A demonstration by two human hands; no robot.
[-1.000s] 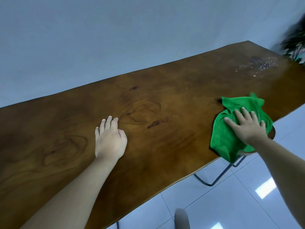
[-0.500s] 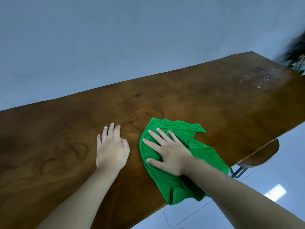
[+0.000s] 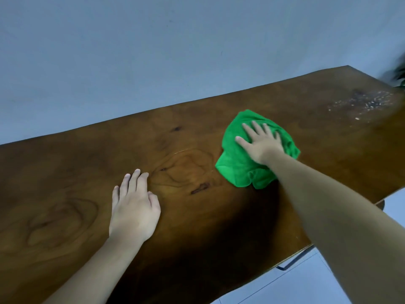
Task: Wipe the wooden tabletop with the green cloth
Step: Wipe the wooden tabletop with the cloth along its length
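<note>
- Wiping looks partway done: the green cloth lies bunched right of centre on the wooden tabletop, while pale crumbs speckle the upper right corner, unreached.
- Right hand presses flat on the cloth, fingers spread and straight, pinning it rather than gripping.
- Left hand rests palm down on bare wood at lower left, fingers together and extended, holding nothing.
</note>
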